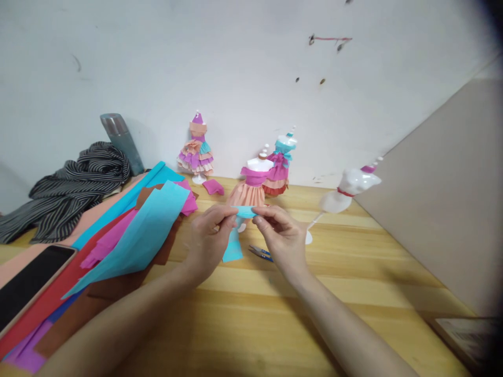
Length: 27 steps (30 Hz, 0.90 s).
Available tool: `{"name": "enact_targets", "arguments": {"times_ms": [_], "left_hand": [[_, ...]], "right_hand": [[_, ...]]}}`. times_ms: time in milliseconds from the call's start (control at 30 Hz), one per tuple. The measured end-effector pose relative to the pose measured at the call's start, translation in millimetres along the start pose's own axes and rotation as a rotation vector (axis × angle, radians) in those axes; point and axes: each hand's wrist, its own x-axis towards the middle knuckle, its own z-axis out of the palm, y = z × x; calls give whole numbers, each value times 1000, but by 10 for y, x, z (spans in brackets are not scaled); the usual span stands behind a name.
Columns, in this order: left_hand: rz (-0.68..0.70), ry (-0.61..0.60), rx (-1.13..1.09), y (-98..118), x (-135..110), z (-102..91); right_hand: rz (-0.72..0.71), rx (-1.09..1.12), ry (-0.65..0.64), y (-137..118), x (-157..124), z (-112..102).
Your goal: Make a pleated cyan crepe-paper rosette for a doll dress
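Both my hands are raised over the wooden table (pixel 353 272) and pinch a strip of light blue crepe paper (pixel 234 245). My left hand (pixel 209 238) grips its left part with fingers closed, and the strip's tail hangs down below it. My right hand (pixel 281 235) pinches the top end between thumb and forefinger. Just beyond my hands stands a small mannequin in a pink and peach paper dress (pixel 251 188). Blue-handled scissors (pixel 260 253) lie on the table under my right hand.
Sheets of blue, pink, red and brown paper (pixel 141 230) lie stacked at the left, with a phone (pixel 27 285) on them. A striped cloth (pixel 70 188) and a metal flask (pixel 121 141) sit at the back left. Two dressed mannequins (pixel 196 149) (pixel 280 165) and a bare white one (pixel 348 191) stand near the wall.
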Motion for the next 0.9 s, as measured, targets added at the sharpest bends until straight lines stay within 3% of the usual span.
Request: {"name": "enact_targets", "arguments": {"times_ms": [533,900], "left_hand": [[254,60,187,-57,26,-2],[255,63,187,-68,28,1]], "right_hand": [[-132,-124,1,44,-2,8],[-203,-161,-8,12,-4,17]]}}
